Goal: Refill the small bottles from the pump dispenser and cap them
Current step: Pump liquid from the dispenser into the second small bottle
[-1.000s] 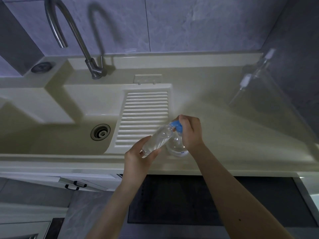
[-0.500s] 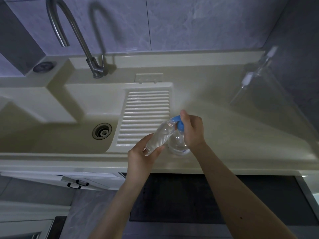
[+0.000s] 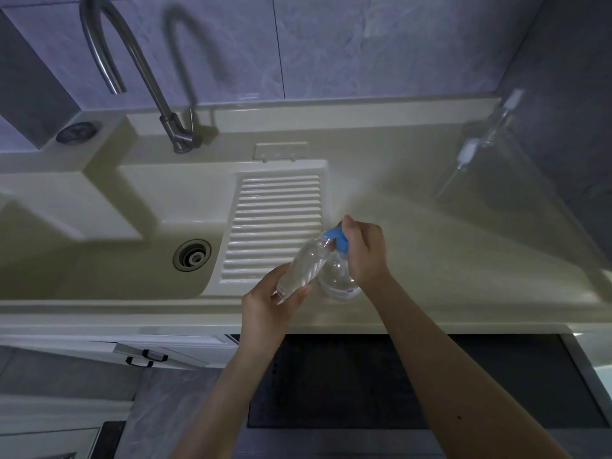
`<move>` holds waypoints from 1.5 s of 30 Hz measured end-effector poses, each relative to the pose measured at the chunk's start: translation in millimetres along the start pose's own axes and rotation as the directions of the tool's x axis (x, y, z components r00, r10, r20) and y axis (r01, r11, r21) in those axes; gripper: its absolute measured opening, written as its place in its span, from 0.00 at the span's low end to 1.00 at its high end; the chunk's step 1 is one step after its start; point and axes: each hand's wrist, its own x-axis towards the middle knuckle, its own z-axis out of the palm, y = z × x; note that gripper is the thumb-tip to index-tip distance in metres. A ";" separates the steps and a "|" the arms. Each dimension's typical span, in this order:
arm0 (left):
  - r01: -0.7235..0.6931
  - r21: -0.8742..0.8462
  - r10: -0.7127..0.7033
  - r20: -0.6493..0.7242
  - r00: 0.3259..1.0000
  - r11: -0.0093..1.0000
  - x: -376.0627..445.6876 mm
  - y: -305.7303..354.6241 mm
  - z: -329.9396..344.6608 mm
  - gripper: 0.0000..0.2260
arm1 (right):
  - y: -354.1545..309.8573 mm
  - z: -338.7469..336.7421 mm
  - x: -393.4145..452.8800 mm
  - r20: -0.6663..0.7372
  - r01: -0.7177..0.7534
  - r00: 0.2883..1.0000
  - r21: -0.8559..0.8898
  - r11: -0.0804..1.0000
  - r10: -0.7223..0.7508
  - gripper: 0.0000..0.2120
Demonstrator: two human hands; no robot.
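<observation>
The cream counter point(image 3: 430, 260) beside the sink looks unchanged. My left hand point(image 3: 268, 303) still grips the small bottle point(image 3: 304, 265), tilted, mouth at the blue pump head point(image 3: 336, 238). My right hand point(image 3: 364, 253) keeps curling over the pump dispenser point(image 3: 337, 283), thumb slightly higher.

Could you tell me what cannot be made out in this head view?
- Pump dispenser top: covered by the right hand; only the blue pump shows.
- Small bottle base: wrapped by the left hand.
- Liquid level in both: clear, dim, unreadable.
- Any flow at the nozzle: too small.
</observation>
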 end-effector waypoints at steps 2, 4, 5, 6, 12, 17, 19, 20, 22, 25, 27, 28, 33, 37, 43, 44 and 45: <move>-0.002 -0.004 0.002 0.006 1.000 1.000 1.7 1.6 -0.3 0.09 | -0.1 0.3 -1.2 -0.001 -0.016 1.000 -0.004 1.000 0.016 0.30; -0.003 -0.009 0.003 0.006 1.000 1.000 4.1 1.6 -2.0 0.10 | -3.1 0.2 -3.6 -0.004 -0.008 1.000 -0.008 1.000 0.008 0.30; -0.001 -0.011 0.001 0.005 1.000 1.000 5.0 1.1 -3.1 0.10 | -4.9 -0.2 -4.8 -0.003 -0.003 1.000 -0.010 1.000 0.003 0.29; -0.004 -0.010 0.004 0.002 1.000 1.000 5.7 1.0 -3.9 0.11 | -6.7 -0.9 -5.3 -0.001 0.000 1.000 -0.010 1.000 0.000 0.29; -0.019 -0.011 0.019 0.003 1.000 1.000 6.5 2.5 -4.5 0.10 | -8.4 -1.0 -5.8 -0.027 0.029 0.999 -0.021 0.999 -0.029 0.29; -0.012 -0.014 0.012 0.007 1.000 1.000 6.5 -1.8 -5.9 0.16 | -2.6 -0.7 -2.1 -0.009 -0.002 1.000 0.029 1.000 0.002 0.26; 0.002 -0.009 -0.002 0.003 1.000 1.000 6.0 -4.0 -6.9 0.17 | -0.5 0.3 -0.8 0.000 -0.009 1.000 0.025 1.000 0.009 0.24; 0.007 -0.007 -0.007 0.002 1.000 1.000 5.6 -4.9 -7.2 0.17 | 0.9 0.9 -0.5 -0.001 -0.009 1.000 0.024 1.000 0.009 0.22; 0.017 -0.013 -0.017 0.002 1.000 1.000 5.0 -5.9 -6.2 0.18 | 3.7 1.3 0.9 -0.002 -0.002 1.000 0.032 0.999 0.002 0.20; 0.019 -0.027 -0.019 -0.004 1.000 0.999 4.8 -4.7 -5.3 0.17 | 3.7 0.2 0.7 0.002 0.011 1.000 0.011 1.000 -0.011 0.22; 0.002 -0.037 -0.002 0.003 1.000 0.999 5.3 -1.9 -4.6 0.17 | 1.9 -1.6 -0.9 0.002 0.029 1.000 -0.005 1.000 -0.029 0.26; -0.006 -0.047 0.006 0.009 1.000 0.999 5.7 -0.1 -4.6 0.16 | 0.3 -1.7 -2.0 0.002 0.038 0.999 -0.005 0.999 -0.038 0.27; -0.015 -0.065 0.016 0.008 1.000 0.998 7.4 1.0 -4.5 0.17 | -1.9 0.0 -3.2 -0.009 0.016 1.000 -0.020 1.000 -0.016 0.27; -0.017 -0.046 0.017 0.004 1.000 0.999 7.3 1.1 -4.1 0.16 | -5.9 -1.5 -4.6 0.009 0.024 1.000 -0.020 1.000 -0.024 0.27; -0.006 -0.048 0.006 0.003 1.000 0.999 7.6 -1.2 -4.7 0.18 | -5.8 -1.8 -2.1 -0.003 -0.036 0.999 -0.006 0.999 0.036 0.26; -0.002 -0.046 0.002 0.006 1.000 0.999 7.1 -3.1 -5.0 0.19 | -4.3 -1.5 -1.4 -0.003 -0.031 1.000 -0.017 0.999 0.031 0.26; 0.002 -0.040 -0.002 0.007 1.000 0.999 6.7 -5.1 -5.4 0.19 | -3.1 -0.9 -0.8 -0.005 -0.024 1.000 -0.024 0.999 0.023 0.25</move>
